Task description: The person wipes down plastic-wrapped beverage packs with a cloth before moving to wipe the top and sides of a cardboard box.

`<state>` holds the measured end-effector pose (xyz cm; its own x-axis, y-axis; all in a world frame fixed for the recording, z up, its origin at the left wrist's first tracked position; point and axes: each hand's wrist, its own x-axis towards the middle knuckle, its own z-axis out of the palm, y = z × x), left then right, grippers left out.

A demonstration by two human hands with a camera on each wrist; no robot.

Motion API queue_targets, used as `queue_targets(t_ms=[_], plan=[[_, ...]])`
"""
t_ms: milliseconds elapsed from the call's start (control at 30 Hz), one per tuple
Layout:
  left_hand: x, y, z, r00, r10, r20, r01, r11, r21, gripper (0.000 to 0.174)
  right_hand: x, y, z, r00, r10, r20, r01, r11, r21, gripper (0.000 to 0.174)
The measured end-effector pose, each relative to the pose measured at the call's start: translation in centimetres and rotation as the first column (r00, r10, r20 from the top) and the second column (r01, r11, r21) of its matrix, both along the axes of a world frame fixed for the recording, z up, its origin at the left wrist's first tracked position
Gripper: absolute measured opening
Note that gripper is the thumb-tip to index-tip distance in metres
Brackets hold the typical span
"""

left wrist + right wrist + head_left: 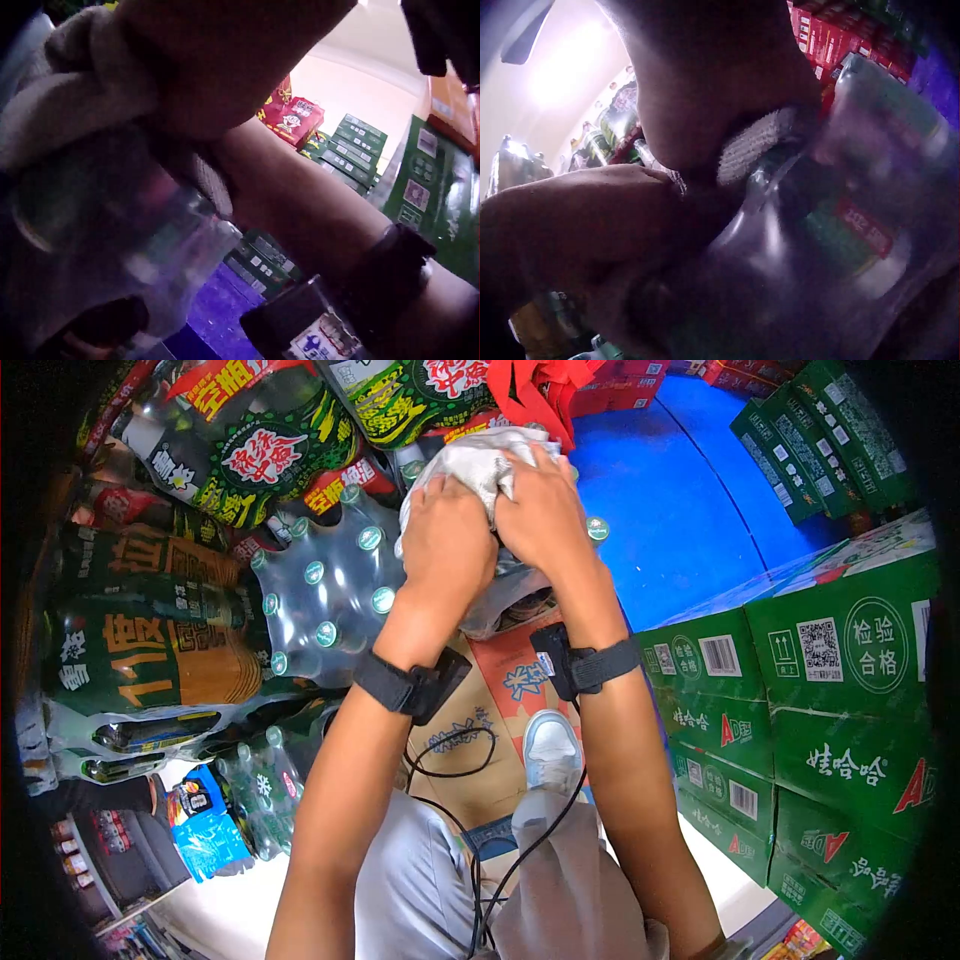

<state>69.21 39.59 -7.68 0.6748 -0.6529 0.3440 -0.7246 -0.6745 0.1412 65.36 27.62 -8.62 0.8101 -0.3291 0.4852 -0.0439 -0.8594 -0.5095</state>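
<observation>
A bunched whitish cloth (475,465) lies under both hands at the top middle of the head view. My left hand (450,535) grips its near left part, fingers bent into the folds. Beside it, my right hand (542,510) holds the right part, fingertips over the far side. Beneath them is a shrink-wrapped bottle pack (515,595), mostly hidden by the hands. In the right wrist view the cloth (757,146) shows under a hand, right against the clear wrap (772,247). Folds of cloth (82,97) also show in the left wrist view.
Left of the hands stands another wrapped pack of green-capped bottles (330,580), with larger drink packs (160,630) beyond. Green cartons (840,660) are stacked at right, near a blue surface (660,500). A black cable (450,770) hangs between the arms, above a cardboard carton (455,710).
</observation>
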Motion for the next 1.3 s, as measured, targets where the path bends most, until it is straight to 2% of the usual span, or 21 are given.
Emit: queue_targets(t_ms=[67,100,133,167,200,267,300,333,433,500,600,733,767,833,867,967,1000,1033,1167,1233,1300], plan=[[-1.6,0.8,0.6,0.999,0.048,0.003,-0.048,0.999,0.022,0.038,-0.1,-0.3,0.0,0.990,0.138,-0.004,-0.137,0.987,0.088,0.045],[-2.6,0.8,1.1,0.998,0.070,0.006,-0.070,0.993,0.096,0.040,-1.1,-0.2,0.4,0.981,0.194,0.005,-0.193,0.973,0.127,0.045],[-3.5,0.8,0.8,0.997,0.071,0.042,-0.072,0.997,0.033,0.040,-1.8,-0.2,0.6,0.968,0.251,0.016,-0.250,0.954,0.164,0.045],[-4.5,0.9,0.4,0.994,0.074,0.077,-0.072,0.997,-0.027,0.040,-2.0,0.0,-0.1,0.965,0.235,0.115,-0.259,0.922,0.289,0.039],[-5.4,1.0,0.3,0.990,0.077,0.115,-0.068,0.994,-0.085,0.040,-2.7,0.0,-0.1,0.965,0.233,0.118,-0.259,0.910,0.325,0.038],[-6.8,1.3,0.6,1.000,-0.013,0.000,0.013,0.994,-0.111,0.040,-4.4,-0.1,0.0,0.964,0.231,0.130,-0.264,0.882,0.390,0.037],[-7.0,1.4,0.7,0.998,-0.060,-0.017,0.057,0.990,-0.126,0.040,-4.9,0.0,0.2,0.976,0.168,0.136,-0.198,0.950,0.242,0.035],[-6.9,1.5,0.8,0.994,-0.105,-0.029,0.100,0.985,-0.141,0.040,-5.2,-0.2,0.5,0.991,0.089,0.099,-0.106,0.977,0.185,0.034],[-5.0,0.4,0.3,0.974,-0.228,-0.002,0.226,0.966,-0.126,0.038,-5.7,-0.8,1.4,0.991,-0.131,0.031,0.130,0.991,0.037,0.031],[-3.4,-0.6,0.4,0.963,-0.264,0.053,0.268,0.959,-0.094,0.037,-4.5,-1.1,1.2,0.985,-0.155,0.080,0.154,0.988,0.021,0.032],[-0.7,-2.0,-1.2,0.986,-0.117,0.119,0.124,0.991,-0.052,0.037,-2.2,-1.2,0.6,0.983,-0.167,0.079,0.169,0.985,-0.028,0.034],[-0.6,-0.6,0.0,1.000,-0.018,-0.021,0.016,0.997,-0.079,0.035,0.4,-0.8,0.2,1.000,0.010,0.027,-0.011,0.999,0.053,0.036],[-1.4,-0.3,0.2,0.999,0.045,-0.004,-0.045,0.999,0.024,0.036,0.5,-0.5,-0.1,0.996,0.079,0.042,-0.083,0.991,0.102,0.036],[-3.1,0.3,0.7,0.995,0.073,0.065,-0.076,0.996,0.041,0.038,0.0,0.0,0.0,0.978,0.179,0.104,-0.196,0.961,0.194,0.035],[-4.1,0.7,0.9,0.991,0.089,0.098,-0.094,0.994,0.049,0.038,-0.9,0.2,0.2,0.983,0.158,0.097,-0.175,0.965,0.194,0.034],[-5.9,0.5,1.2,1.000,0.003,0.000,-0.003,0.999,-0.033,0.040,-2.9,0.0,0.8,0.991,0.090,0.098,-0.104,0.984,0.145,0.034],[-6.2,0.4,1.1,0.999,-0.027,-0.038,0.025,0.999,-0.042,0.040,-3.6,0.0,0.9,0.996,0.014,0.085,-0.025,0.991,0.128,0.035],[-6.2,0.3,0.8,0.998,-0.060,0.010,0.060,0.998,0.001,0.041,-4.0,0.1,1.0,0.995,-0.064,0.080,0.055,0.993,0.108,0.035],[-3.8,-1.1,0.2,0.970,-0.237,0.057,0.244,0.943,-0.227,0.041,-4.1,-0.4,1.9,0.959,-0.281,0.045,0.280,0.960,0.018,0.035],[-2.2,-1.7,0.0,0.979,-0.196,0.061,0.204,0.966,-0.162,0.039,-3.1,-0.5,2.0,0.946,-0.321,0.052,0.322,0.946,-0.025,0.035],[-1.0,-1.9,-0.6,0.986,-0.128,0.102,0.139,0.984,-0.113,0.033,-0.9,-0.8,0.3,0.960,-0.248,0.125,0.252,0.968,-0.011,0.035]])
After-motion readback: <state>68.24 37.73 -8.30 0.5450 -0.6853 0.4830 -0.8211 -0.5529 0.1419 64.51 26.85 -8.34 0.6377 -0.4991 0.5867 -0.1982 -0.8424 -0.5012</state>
